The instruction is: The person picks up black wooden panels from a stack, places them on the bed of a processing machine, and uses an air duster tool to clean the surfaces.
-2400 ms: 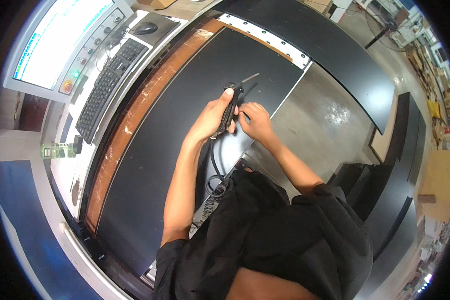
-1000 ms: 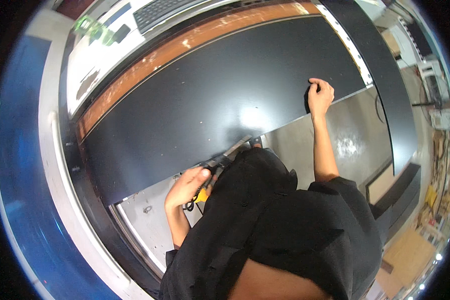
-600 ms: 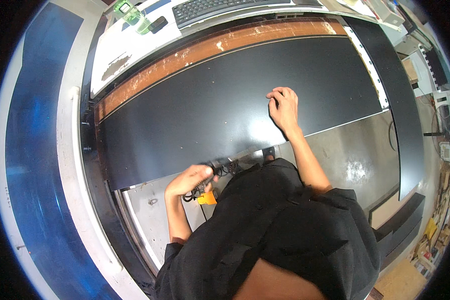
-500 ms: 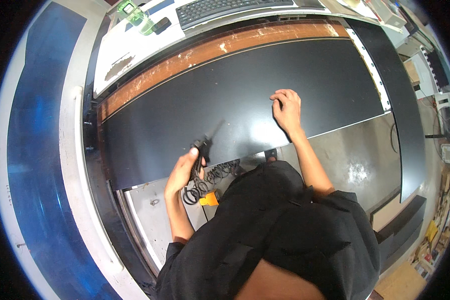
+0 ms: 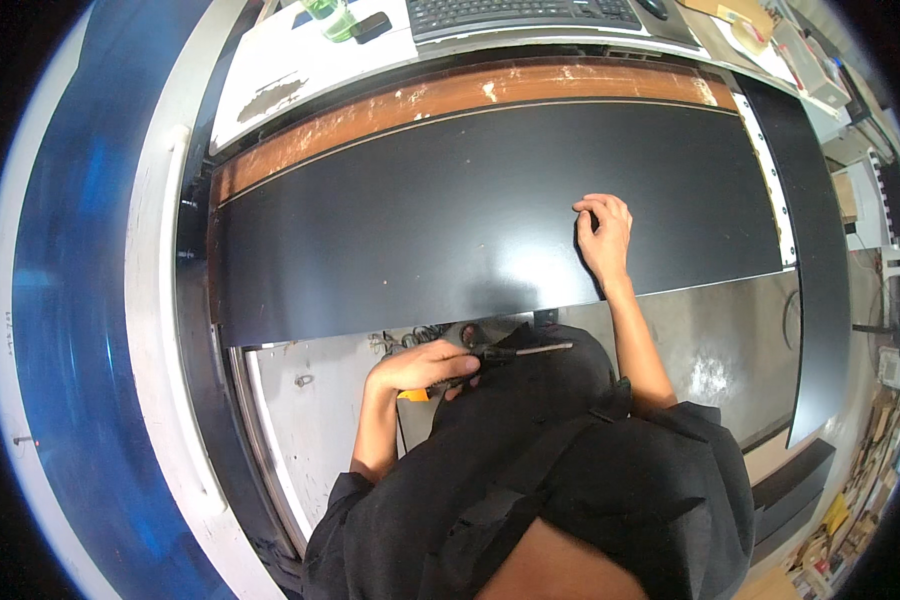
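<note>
My left hand is wrapped round a black air blow gun. Its thin metal nozzle points right, in front of my dark clothes and just off the near edge of a large black panel. Parts of a black coiled hose show behind that hand; the rest is hidden. My right hand rests on the panel by its little-finger side, toward the right. Its fingers are loosely bent, a gap shows between thumb and forefinger, and I see nothing held. A few pale specks dot the panel.
Behind the panel runs a worn brown board. Beyond it, a white desk bears a keyboard and a green bottle. A blue-covered surface lies left. Another dark panel stands right, beside stacked boards.
My left hand has drawn the blow gun back off the panel and turned its nozzle rightward. The right hand stays on the panel. The whole view has shifted slightly.
</note>
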`<state>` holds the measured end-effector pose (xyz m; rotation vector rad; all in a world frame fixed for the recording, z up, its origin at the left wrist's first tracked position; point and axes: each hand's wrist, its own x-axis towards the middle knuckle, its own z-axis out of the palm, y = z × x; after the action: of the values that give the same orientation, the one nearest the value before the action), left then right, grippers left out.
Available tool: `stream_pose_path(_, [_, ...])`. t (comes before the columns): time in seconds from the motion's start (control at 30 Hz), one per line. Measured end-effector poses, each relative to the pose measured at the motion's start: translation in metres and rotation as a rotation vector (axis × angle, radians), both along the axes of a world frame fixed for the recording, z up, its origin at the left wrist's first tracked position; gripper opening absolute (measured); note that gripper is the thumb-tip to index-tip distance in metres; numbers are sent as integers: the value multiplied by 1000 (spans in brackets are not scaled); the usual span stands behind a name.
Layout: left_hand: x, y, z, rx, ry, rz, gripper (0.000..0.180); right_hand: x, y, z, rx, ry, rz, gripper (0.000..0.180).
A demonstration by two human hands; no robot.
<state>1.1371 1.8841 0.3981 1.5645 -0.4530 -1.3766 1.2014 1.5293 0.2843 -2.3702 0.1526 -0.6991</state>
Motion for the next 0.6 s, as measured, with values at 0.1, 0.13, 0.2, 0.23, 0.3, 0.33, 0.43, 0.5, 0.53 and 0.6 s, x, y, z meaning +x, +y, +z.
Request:
stream_pose_path(0.1, [-17,36,-10,-30,41,222,52,0,2,2,-8,14,-3,11])
stream_pose_path(0.13, [-24,48,-12,-56,54,336,52,2,3,2,-19,13,-6,11])
stream_pose_path(0.2, [-36,65,-8,26,-24,680,58,4,3,0,-39,6,-11,11])
stream_pose_path(0.23, [-42,71,-3,80,-26,788,58,4,2,-3,-48,0,-12,12])
stream_pose_path(0.3, [-50,84,5,194,-79,885,59,8,6,-3,-52,5,-18,12])
stream_pose_path(0.33, [-56,85,6,162,-71,851,60,10,11,-1,-49,18,-22,12])
stream_pose_path(0.43, [-71,81,11,71,-30,720,59,23,32,1,-41,4,51,12])
stream_pose_path(0.5, [-79,78,2,13,-32,566,47,36,58,1,-27,-25,145,12])
stream_pose_path(0.53, [-80,73,1,-42,-64,468,43,41,69,0,-19,-25,203,11])
stream_pose_path(0.6, [-93,76,-15,18,-132,487,38,51,95,0,-16,-20,305,11])
